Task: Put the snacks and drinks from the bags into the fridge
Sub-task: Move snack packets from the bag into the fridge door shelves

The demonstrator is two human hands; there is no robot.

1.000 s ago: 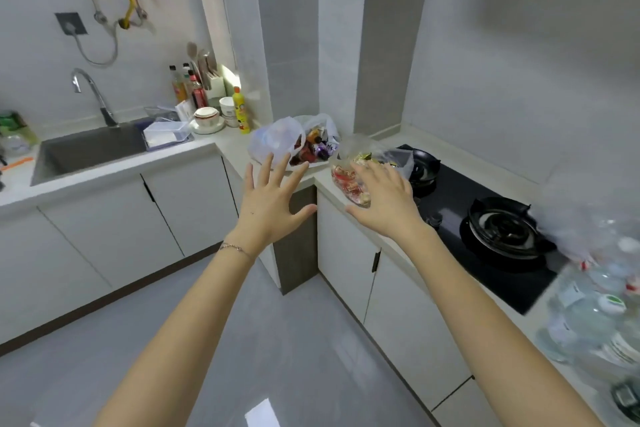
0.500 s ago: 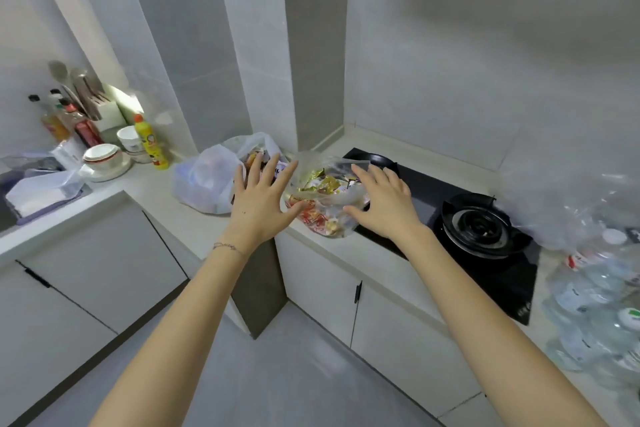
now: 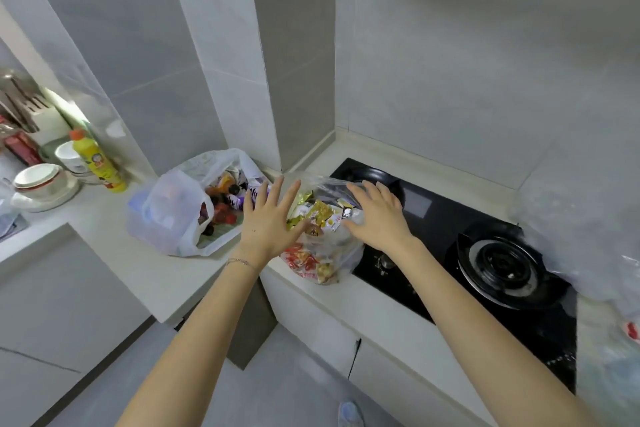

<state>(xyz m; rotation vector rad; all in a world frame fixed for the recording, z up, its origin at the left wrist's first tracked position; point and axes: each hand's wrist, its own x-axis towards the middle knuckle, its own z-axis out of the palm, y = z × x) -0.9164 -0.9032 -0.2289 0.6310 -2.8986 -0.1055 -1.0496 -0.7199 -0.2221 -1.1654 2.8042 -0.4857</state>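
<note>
A clear, crinkled plastic bag of snacks (image 3: 320,236) sits on the pale stone counter (image 3: 138,263) at the near edge of the corner, just left of the glossy black glass hob (image 3: 436,239). It is a rounded, lumpy sack packed with small foil and paper wrappers in gold, yellow, red and white; its mouth gapes upward and toward the far wall, so its long axis runs roughly from near to far. The left hand (image 3: 268,222) hovers at the bag's left side, fingers spread and flat, grip released; whether the palm touches the film cannot be told. The right hand (image 3: 375,218) lies over the bag's right rim, fingers likewise splayed, clasping nothing.

To the left stands a milky white carrier bag (image 3: 166,215), soft and slumped, its opening turned right and showing dark bottle caps and purple and orange packets. Farther left are a yellow squeeze bottle (image 3: 98,163) and stacked white bowls (image 3: 41,184). On the hob's right sits a round ridged metal burner (image 3: 502,262).
</note>
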